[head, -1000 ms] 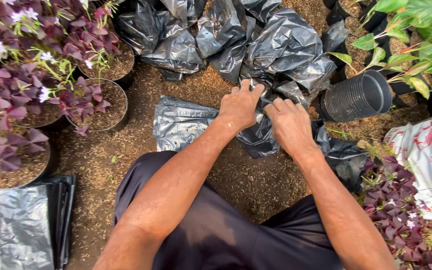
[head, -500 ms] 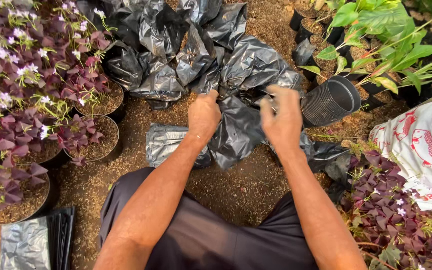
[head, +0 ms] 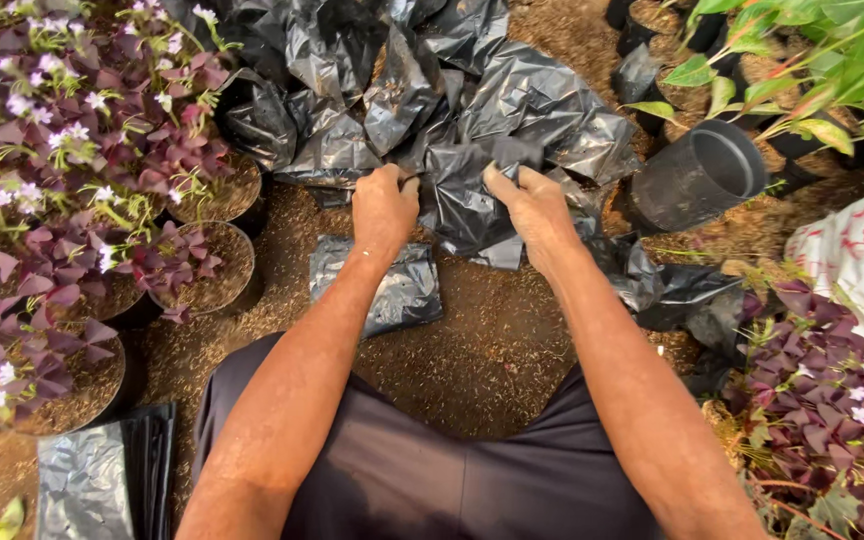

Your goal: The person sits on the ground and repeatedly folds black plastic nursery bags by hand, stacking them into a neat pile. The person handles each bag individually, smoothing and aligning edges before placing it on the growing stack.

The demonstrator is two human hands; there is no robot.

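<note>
- Brown soil ground [head: 472,350], covered with small dry bits, fills the middle of the view, with plants on both sides.
- Both hands are stretched forward and hold the same black plastic bag [head: 462,195], which is raised a little above the ground.
- The left hand [head: 384,205] is closed on the bag's left edge, fingers curled over the plastic.
- The right hand [head: 530,205] grips the right edge, the thumb on top and the other fingers bent under; it is closed, not flat.
- The bag hangs crumpled between the two hands, just in front of a heap of more black bags [head: 402,80].
- One flat black bag [head: 392,285] lies on the soil under the left wrist.
- A black plastic pot [head: 697,175] lies on its side, right of the right hand, its mouth turned to the camera.
- Pots of purple-leaf plants with small pale flowers [head: 62,150] stand on the left.
- A folded stack of black bags [head: 92,480] lies at the lower left corner.
- A white and red cloth [head: 862,260] shows at the right edge.
</note>
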